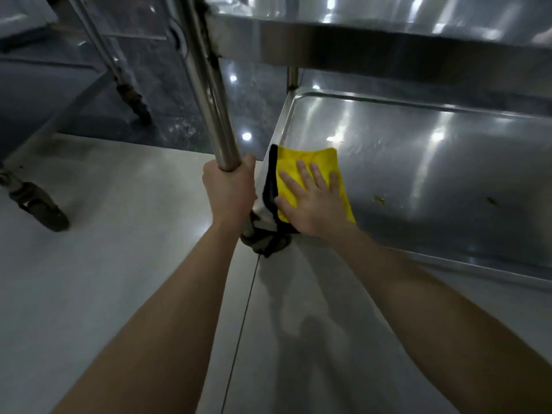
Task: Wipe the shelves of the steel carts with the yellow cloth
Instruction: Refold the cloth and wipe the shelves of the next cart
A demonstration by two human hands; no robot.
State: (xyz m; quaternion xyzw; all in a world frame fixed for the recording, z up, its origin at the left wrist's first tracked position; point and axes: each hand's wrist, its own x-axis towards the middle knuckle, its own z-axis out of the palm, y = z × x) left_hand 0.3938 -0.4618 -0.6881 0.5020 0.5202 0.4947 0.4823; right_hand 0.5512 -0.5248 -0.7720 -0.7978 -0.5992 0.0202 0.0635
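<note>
The yellow cloth, edged in black, lies flat on the near left corner of the steel cart's bottom shelf. My right hand presses on it with straight, spread fingers. Small brown specks mark the shelf to the right of the cloth. My left hand grips the cart's upright steel post just above the shelf corner. An upper shelf of the same cart hangs over the far part of the bottom shelf.
A caster wheel sits under the gripped corner. A second cart's legs and wheels stand at the left, another wheel farther back. Pale tiled floor lies below, dark glossy floor beyond.
</note>
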